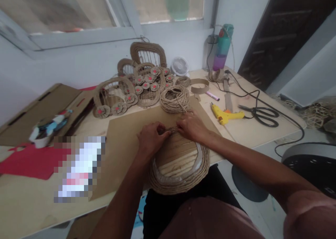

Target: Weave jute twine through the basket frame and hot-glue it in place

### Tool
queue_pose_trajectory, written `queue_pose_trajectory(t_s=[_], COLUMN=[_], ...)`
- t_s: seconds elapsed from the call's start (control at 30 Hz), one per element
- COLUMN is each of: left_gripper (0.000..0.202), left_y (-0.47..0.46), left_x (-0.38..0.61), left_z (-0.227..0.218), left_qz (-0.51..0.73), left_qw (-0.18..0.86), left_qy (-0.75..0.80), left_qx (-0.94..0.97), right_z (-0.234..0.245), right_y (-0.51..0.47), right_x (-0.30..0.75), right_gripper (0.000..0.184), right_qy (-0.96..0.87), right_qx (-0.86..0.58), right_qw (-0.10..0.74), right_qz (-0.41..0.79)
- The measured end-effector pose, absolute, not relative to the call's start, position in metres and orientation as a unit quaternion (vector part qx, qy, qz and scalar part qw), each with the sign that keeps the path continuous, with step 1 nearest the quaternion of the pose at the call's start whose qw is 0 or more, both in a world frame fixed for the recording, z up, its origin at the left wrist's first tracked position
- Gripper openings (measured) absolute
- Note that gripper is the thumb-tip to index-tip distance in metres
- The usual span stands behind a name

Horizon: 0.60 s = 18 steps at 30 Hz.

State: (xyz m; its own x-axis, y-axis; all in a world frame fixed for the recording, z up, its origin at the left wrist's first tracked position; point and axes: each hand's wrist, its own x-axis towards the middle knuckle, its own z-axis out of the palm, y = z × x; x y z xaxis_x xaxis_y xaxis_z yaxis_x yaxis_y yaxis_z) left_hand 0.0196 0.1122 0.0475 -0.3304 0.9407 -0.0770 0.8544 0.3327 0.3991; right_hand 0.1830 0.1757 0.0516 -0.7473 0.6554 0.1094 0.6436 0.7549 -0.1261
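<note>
A rounded frame [181,188] wound with rows of brown jute rope lies at the table's front edge, overhanging it toward my lap. Pale wood-like strips cross its middle, and a whitish band runs inside the rope. My left hand [153,137] is closed at the far edge of the frame, thumb and fingers pinching the rope there. Close beside it, my right hand [191,127] presses on the same rope edge with its fingers curled. Just beyond my right hand sits a coil of jute rope [175,98], a strand running down toward my fingers. My fingertips partly hide the rope.
A brown board [126,137] lies under the work. To the right are a yellow glue gun [227,114], black scissors [262,114] and a cable. Rope baskets with flowers [149,79], a small white fan [180,66] and a bottle [223,46] stand behind. Red sheet [34,162] lies left.
</note>
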Motion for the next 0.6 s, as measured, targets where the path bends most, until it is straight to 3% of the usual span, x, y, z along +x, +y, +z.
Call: queue_pose_trajectory(t_s=[0.47, 0.6], left_gripper=[0.019, 0.019], left_y=[0.121, 0.123], left_x=[0.019, 0.018], left_z=[0.056, 0.054], left_qz=[0.076, 0.114], left_qw=[0.148, 0.173], left_qy=[0.795, 0.776], left_qx=[0.583, 0.596], right_z=[0.070, 0.068], right_y=[0.175, 0.174], right_x=[0.209, 0.212], right_gripper=[0.016, 0.018], right_qy=[-0.939, -0.941], right_qx=[-0.331, -0.327], right_qw=[0.076, 0.073], right_qz=[0.053, 0.052])
